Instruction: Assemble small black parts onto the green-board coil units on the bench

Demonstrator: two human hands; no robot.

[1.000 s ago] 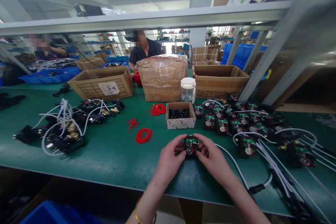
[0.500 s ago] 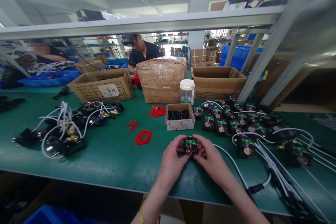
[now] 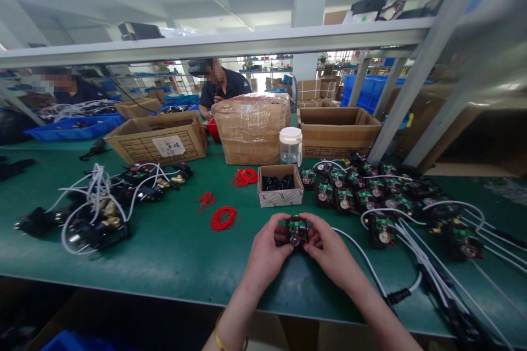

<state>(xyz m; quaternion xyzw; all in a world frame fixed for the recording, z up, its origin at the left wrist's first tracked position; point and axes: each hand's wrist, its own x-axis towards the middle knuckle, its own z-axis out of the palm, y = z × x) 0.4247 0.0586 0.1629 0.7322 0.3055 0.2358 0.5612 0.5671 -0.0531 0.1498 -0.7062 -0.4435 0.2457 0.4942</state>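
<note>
Between my two hands is a small black housing with a green circuit board [image 3: 297,226] facing up, a round metal part and red wires on it. My left hand [image 3: 269,247] grips its left side with thumb and fingers. On the opposite side my right hand [image 3: 325,244] holds it the same way. A white cable [image 3: 358,249] runs out from behind my right hand to the right. Just beyond my hands stands a small carton [image 3: 280,197] filled with black parts. Similar circuit-board housings [image 3: 345,199] lie in rows to the right.
Red wire bundles [image 3: 223,219] lie left of my hands. At far left sits a heap of white-cabled brass and black assemblies [image 3: 99,214]. Cardboard boxes [image 3: 251,129] and a clear jar [image 3: 290,148] line the back. A metal shelf frame [image 3: 405,104] rises at right. Two people work opposite.
The whole view has shifted slightly, with the scene sitting a little lower and further left. Both hands keep the same hold on the circuit-board housing.
</note>
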